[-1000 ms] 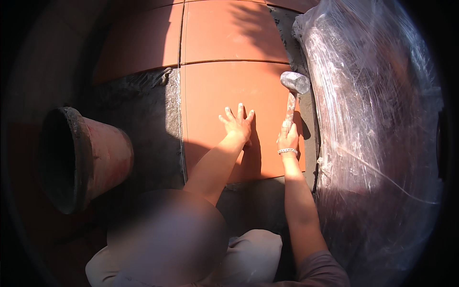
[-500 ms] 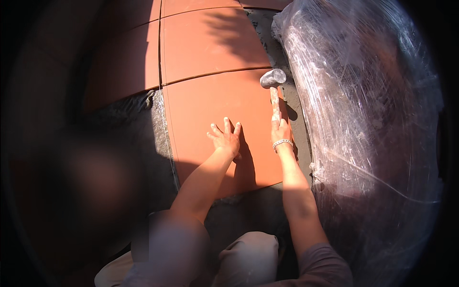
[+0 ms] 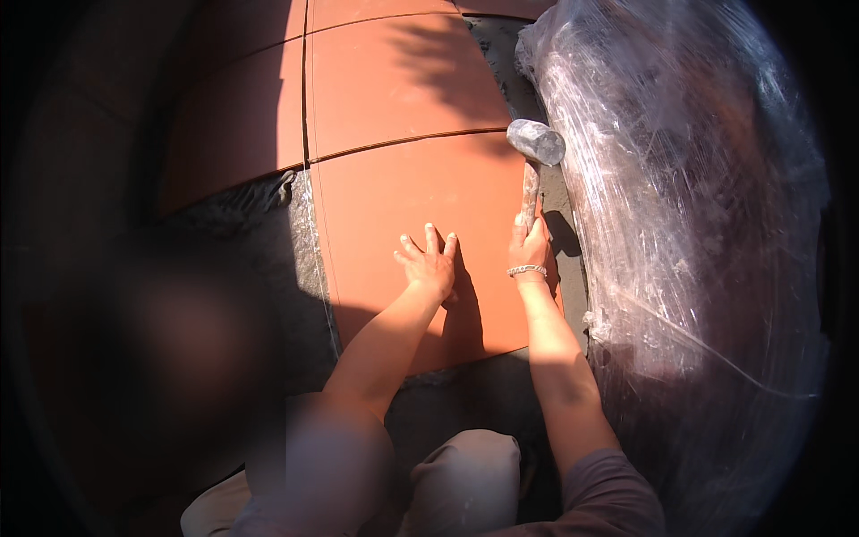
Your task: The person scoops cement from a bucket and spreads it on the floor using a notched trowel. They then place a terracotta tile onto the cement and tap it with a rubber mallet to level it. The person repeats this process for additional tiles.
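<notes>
A large terracotta-coloured tile (image 3: 385,197) lies in front of me, lined up with others beyond it. My left hand (image 3: 429,267) rests on its middle, fingers spread. At the tile's right edge, my right hand (image 3: 532,243), with a bracelet at the wrist, grips the wooden handle of a mallet (image 3: 535,141). The mallet's grey, scuffed head points away from me, above the tile's far right corner. Whether the head touches anything is hard to see.
More tiles (image 3: 398,80) continue beyond a narrow joint, a thin string (image 3: 315,219) running along the left joint. Grey mortar (image 3: 306,237) lies bare to the left. A bulky stack wrapped in clear plastic (image 3: 662,224) stands close on the right. A blurred patch covers the lower left.
The mallet's head has shifted a little right and its shadow on the right has grown. My left hand keeps its place on the tile, while the whole view has moved slightly.
</notes>
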